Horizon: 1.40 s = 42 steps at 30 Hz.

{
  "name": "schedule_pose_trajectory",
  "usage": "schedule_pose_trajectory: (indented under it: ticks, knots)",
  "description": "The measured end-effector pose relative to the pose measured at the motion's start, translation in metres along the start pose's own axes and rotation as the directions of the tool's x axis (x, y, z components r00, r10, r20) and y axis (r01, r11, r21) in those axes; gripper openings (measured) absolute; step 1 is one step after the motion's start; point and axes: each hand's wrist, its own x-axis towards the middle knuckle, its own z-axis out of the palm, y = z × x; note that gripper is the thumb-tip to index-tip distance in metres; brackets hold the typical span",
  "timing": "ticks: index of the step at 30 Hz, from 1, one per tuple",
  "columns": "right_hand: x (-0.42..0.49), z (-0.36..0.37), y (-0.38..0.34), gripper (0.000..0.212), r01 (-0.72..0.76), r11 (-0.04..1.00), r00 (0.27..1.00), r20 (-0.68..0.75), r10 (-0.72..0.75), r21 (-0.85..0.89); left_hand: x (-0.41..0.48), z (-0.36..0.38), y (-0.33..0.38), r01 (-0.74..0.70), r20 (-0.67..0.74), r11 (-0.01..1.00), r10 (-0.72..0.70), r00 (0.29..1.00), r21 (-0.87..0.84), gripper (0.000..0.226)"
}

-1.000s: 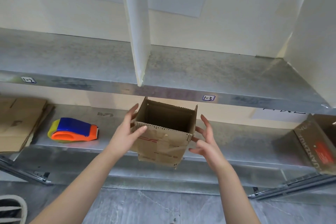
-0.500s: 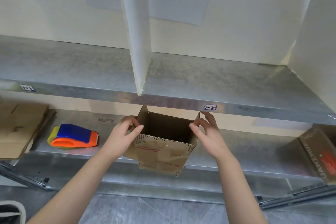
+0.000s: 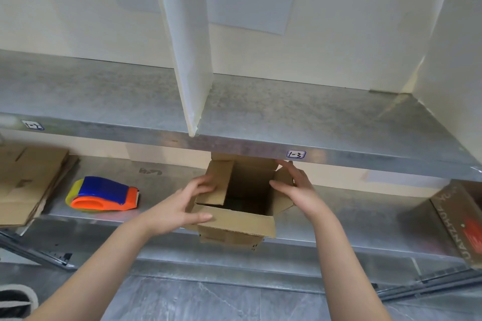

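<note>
A small brown cardboard box [image 3: 236,227] is held in the air in front of the lower metal shelf [image 3: 339,219], its top open and its inside dark. My left hand [image 3: 182,206] grips its left side, fingers over the left flap, which is folded partly inward, thumb on the near flap. My right hand [image 3: 296,190] holds the right flap, fingers curled over its edge. The far flap stands up under the upper shelf's front edge.
A blue, orange and yellow tape dispenser [image 3: 103,194] lies on the lower shelf to the left, beside flattened cardboard sheets [image 3: 26,182]. Another printed carton [image 3: 461,219] sits at the right. The upper shelf [image 3: 260,112] has a white divider [image 3: 187,60] and label 1-3 [image 3: 296,154].
The box has turned from tilted toward me to more upright. My hands moved from its sides onto the top flaps, and the left flap has folded inward.
</note>
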Motion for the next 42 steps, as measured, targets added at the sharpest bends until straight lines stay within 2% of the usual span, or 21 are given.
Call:
schedule_pose_trajectory:
  ticks: [2, 4, 6, 8, 9, 13, 15, 17, 19, 21, 23, 25, 27, 30, 32, 34, 36, 38, 40, 42]
  knots:
    - [-0.003, 0.003, -0.005, 0.044, -0.02, 0.994, 1.0, 0.009, 0.019, 0.111, 0.001, 0.004, -0.001, 0.028, -0.008, 0.999, -0.028, 1.0, 0.029, 0.084]
    - [-0.008, 0.007, -0.003, 0.041, -0.043, 0.971, 0.998, 0.055, 0.03, 0.234, 0.002, 0.004, -0.002, 0.073, -0.04, 0.997, -0.073, 0.997, 0.012, 0.083]
    - [-0.014, 0.013, 0.008, 0.052, -0.025, 0.931, 0.994, 0.11, -0.016, 0.363, 0.003, 0.003, -0.003, 0.096, -0.058, 0.995, -0.095, 0.994, 0.011, 0.076]
    - [-0.021, 0.019, 0.019, 0.077, -0.002, 0.905, 0.99, 0.125, -0.057, 0.426, 0.006, 0.001, 0.0, 0.074, -0.09, 0.996, -0.068, 0.994, 0.056, 0.071]
    - [-0.025, 0.022, 0.023, 0.083, 0.007, 0.894, 0.99, 0.122, -0.069, 0.447, 0.01, -0.001, 0.002, 0.057, -0.119, 0.993, -0.044, 0.992, 0.102, 0.074]
    - [-0.033, 0.022, 0.032, 0.078, 0.013, 0.855, 0.99, 0.112, -0.083, 0.518, 0.034, -0.017, 0.016, 0.069, -0.174, 0.976, -0.033, 0.984, 0.207, 0.091]
    - [-0.035, 0.021, 0.034, 0.062, 0.008, 0.855, 0.991, 0.108, -0.075, 0.518, 0.045, -0.023, 0.019, 0.103, -0.179, 0.963, -0.059, 0.982, 0.25, 0.095]
    - [-0.037, 0.02, 0.037, 0.057, -0.007, 0.855, 0.991, 0.116, -0.062, 0.518, 0.051, -0.023, 0.021, 0.154, -0.189, 0.958, -0.11, 0.976, 0.241, 0.099]
    - [-0.041, 0.02, 0.045, 0.062, -0.033, 0.84, 0.99, 0.131, -0.046, 0.542, 0.054, -0.021, 0.02, 0.171, -0.17, 0.969, -0.141, 0.975, 0.177, 0.1]
    - [-0.046, 0.02, 0.051, 0.078, -0.054, 0.847, 0.985, 0.166, -0.041, 0.529, 0.056, -0.021, 0.016, 0.166, -0.144, 0.979, -0.148, 0.978, 0.121, 0.099]
    - [-0.048, 0.022, 0.054, 0.084, -0.022, 0.917, 0.976, 0.207, -0.067, 0.399, 0.056, -0.022, 0.011, 0.165, -0.111, 0.986, -0.16, 0.981, 0.031, 0.091]
    - [-0.046, 0.026, 0.053, 0.078, 0.046, 0.978, 0.973, 0.213, -0.09, 0.203, 0.057, -0.023, 0.005, 0.148, -0.081, 0.988, -0.152, 0.985, -0.051, 0.083]
    - [-0.041, 0.033, 0.051, 0.077, 0.091, 0.996, 0.981, 0.17, -0.093, 0.019, 0.054, -0.025, -0.001, 0.109, -0.051, 0.994, -0.109, 0.993, 0.011, 0.076]
    - [-0.032, 0.041, 0.052, 0.067, 0.113, 0.991, 0.993, 0.032, -0.111, -0.075, 0.048, -0.025, -0.012, 0.064, 0.027, 0.993, -0.067, 0.997, 0.101, 0.074]
    - [-0.027, 0.043, 0.054, 0.062, 0.11, 0.992, 0.994, -0.011, -0.111, -0.065, 0.043, -0.027, -0.016, 0.071, 0.084, 0.996, -0.075, 0.994, 0.048, 0.076]
    - [-0.022, 0.046, 0.055, 0.06, 0.054, 0.998, 0.999, 0.009, -0.054, 0.016, 0.04, -0.031, -0.02, 0.101, 0.147, 0.995, -0.097, 0.984, -0.019, 0.081]
    - [-0.018, 0.048, 0.057, 0.064, -0.001, 0.992, 1.0, 0.007, 0.0, 0.125, 0.036, -0.035, -0.022, 0.143, 0.21, 0.985, -0.12, 0.97, -0.1, 0.093]
    - [-0.016, 0.049, 0.056, 0.068, -0.008, 0.986, 0.999, -0.037, 0.015, 0.165, 0.031, -0.032, -0.023, 0.177, 0.263, 0.975, -0.137, 0.955, -0.137, 0.1]
    - [-0.017, 0.049, 0.05, 0.077, -0.002, 0.981, 0.998, -0.066, 0.015, 0.194, 0.03, -0.019, -0.025, 0.167, 0.198, 0.97, -0.131, 0.972, -0.176, 0.093]
    - [-0.015, 0.048, 0.05, 0.089, -0.014, 0.974, 0.998, -0.057, 0.028, 0.225, 0.032, -0.002, -0.026, 0.098, -0.038, 0.961, -0.112, 0.993, -0.259, 0.081]
